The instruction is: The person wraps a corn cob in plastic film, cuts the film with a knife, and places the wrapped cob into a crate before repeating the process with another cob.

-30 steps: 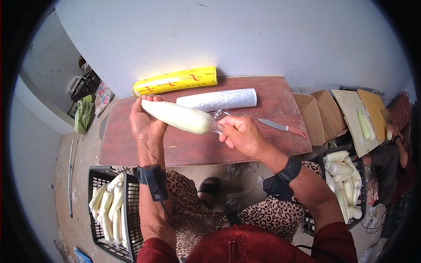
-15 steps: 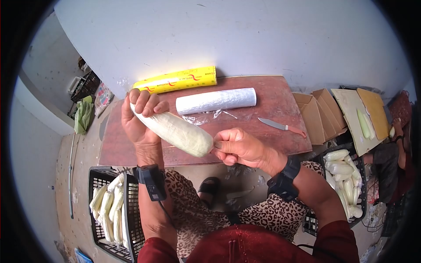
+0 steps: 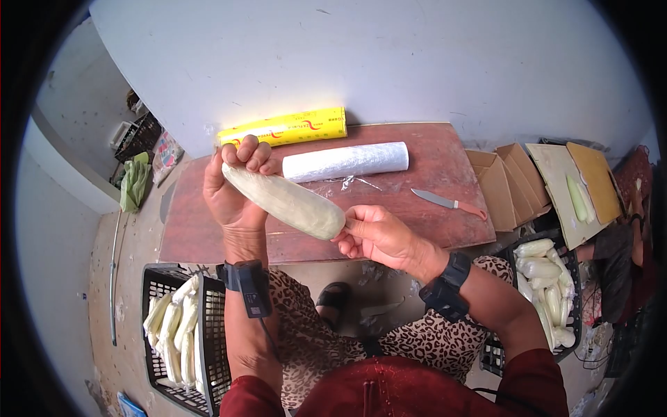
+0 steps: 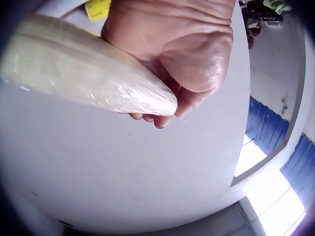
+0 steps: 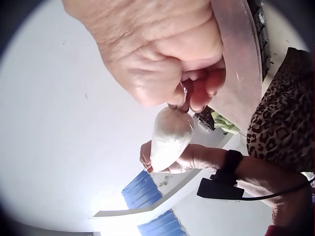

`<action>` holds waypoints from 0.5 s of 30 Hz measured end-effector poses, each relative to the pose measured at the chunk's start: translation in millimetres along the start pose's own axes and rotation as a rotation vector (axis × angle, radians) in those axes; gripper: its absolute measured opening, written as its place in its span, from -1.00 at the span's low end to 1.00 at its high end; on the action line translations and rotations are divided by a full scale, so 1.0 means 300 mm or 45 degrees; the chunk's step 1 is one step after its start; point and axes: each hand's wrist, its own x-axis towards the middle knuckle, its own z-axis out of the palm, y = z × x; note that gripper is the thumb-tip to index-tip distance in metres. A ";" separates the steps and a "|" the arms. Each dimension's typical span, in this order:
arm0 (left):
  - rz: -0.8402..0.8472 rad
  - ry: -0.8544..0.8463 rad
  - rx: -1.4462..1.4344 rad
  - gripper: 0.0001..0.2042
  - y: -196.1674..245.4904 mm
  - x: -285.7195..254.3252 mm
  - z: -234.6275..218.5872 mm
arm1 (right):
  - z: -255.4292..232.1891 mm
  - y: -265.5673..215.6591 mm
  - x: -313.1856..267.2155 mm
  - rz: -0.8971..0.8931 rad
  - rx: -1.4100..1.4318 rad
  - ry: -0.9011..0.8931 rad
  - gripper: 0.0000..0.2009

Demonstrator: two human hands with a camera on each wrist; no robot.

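Note:
A long pale vegetable, like a gourd and wrapped in clear film, is held slanting above the table. Its narrow end sits in my left hand, fingers curled over the top. The left wrist view shows shiny film creased around that tip, which pokes out beside the thumb. At the thick end, my right hand pinches the gathered film between thumb and fingers. A bit of twisted film shows between those fingers in the right wrist view.
Behind the hands lie a white film roll and a yellow printed roll. A knife lies to the right. Crates with several wrapped vegetables stand left and right. Beyond cardboard boxes, another person is partly visible.
My left hand has gone from an open palm under the vegetable to fingers curled over its narrow end. The thick end swung lower, then rose slightly. My right hand keeps pinching the film, now closer in.

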 end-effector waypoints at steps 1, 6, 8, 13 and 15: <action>0.000 0.011 0.005 -0.83 0.000 0.000 -0.001 | 0.002 0.002 -0.001 -0.003 0.001 0.031 -0.84; 0.014 0.048 0.020 -0.84 -0.005 0.006 -0.018 | -0.011 0.001 0.006 -0.141 0.062 0.055 -0.84; 0.039 0.124 0.039 -0.84 -0.019 0.011 -0.016 | -0.017 -0.010 0.009 -0.216 0.083 0.053 -0.84; 0.051 0.501 0.100 -0.75 -0.024 0.012 -0.047 | -0.024 -0.060 0.005 -0.424 0.009 0.055 -0.87; 0.087 0.653 0.114 -0.57 -0.038 0.011 -0.072 | -0.010 -0.079 -0.007 -0.490 -0.108 0.087 -0.88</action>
